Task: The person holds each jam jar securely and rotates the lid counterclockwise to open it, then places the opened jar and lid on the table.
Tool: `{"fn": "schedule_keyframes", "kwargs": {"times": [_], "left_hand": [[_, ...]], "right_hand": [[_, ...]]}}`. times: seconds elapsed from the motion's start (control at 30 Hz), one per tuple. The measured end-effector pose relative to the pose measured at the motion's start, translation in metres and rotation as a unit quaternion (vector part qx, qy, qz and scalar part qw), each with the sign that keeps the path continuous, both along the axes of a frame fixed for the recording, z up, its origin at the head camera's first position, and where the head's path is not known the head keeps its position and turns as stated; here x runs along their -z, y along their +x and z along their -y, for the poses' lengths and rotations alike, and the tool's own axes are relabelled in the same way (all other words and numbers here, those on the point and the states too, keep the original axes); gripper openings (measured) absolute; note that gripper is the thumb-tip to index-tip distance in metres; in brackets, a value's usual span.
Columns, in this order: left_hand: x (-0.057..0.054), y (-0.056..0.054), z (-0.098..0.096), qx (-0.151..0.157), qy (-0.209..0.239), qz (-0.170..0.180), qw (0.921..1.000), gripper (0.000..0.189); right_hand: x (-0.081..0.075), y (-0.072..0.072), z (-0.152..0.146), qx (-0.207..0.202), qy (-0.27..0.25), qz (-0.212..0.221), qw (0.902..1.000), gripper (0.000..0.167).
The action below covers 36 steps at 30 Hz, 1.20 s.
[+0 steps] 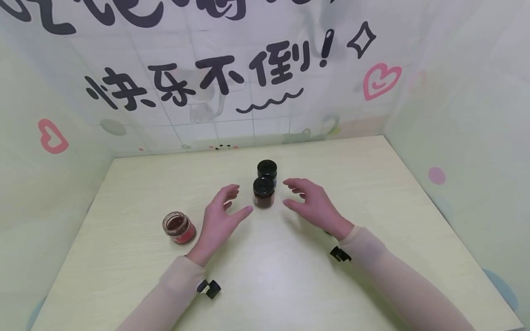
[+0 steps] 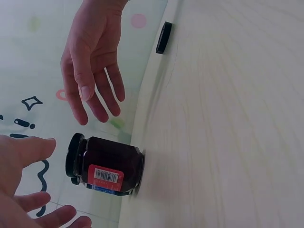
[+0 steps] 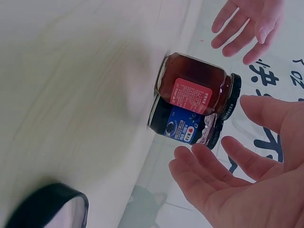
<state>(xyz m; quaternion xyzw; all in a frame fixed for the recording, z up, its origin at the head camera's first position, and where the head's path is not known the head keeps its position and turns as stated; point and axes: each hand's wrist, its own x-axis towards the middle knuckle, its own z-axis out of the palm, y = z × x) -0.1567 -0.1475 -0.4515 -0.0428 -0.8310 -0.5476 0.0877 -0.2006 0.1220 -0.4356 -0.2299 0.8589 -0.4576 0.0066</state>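
Observation:
Two dark jars with black lids stand one behind the other on the table: the nearer jar [image 1: 263,198] has a red label, and the rear jar [image 3: 183,124] has a blue one. To their left, my left hand [image 1: 219,220] hovers with thumb and fingers spread, touching neither. On the other side, my right hand [image 1: 312,202] is held palm inward, fingers apart and holding nothing. Left of my left wrist stands a lidless jar [image 1: 182,232] with a red label and dark residue inside. A loose black lid [image 2: 164,38] lies on the table, mostly hidden under my right wrist in the head view.
The pale wooden table [image 1: 281,285] meets a back wall [image 1: 232,128] covered with large black lettering and drawings. Side walls [image 1: 451,138] rise at left and right. Small black devices sit on both sleeves.

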Motion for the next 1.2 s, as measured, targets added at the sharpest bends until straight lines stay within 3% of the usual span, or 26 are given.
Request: {"fn": "schedule_keyframes", "kwargs": {"times": [0.57, 0.87, 1.2], "left_hand": [[0.015, -0.020, -0.009, 0.014, 0.022, 0.036, 0.9990, 0.063], [0.018, -0.025, -0.016, 0.022, 0.029, 0.044, 0.9984, 0.068], [0.024, -0.030, -0.021, 0.028, 0.018, 0.046, 0.9984, 0.058]], "right_hand": [[0.003, -0.014, 0.017, -0.006, 0.012, 0.013, 0.9998, 0.048], [0.008, -0.020, 0.025, -0.017, 0.024, 0.014, 0.9995, 0.047], [0.008, -0.023, 0.030, -0.010, 0.034, 0.016, 0.9993, 0.041]]}}
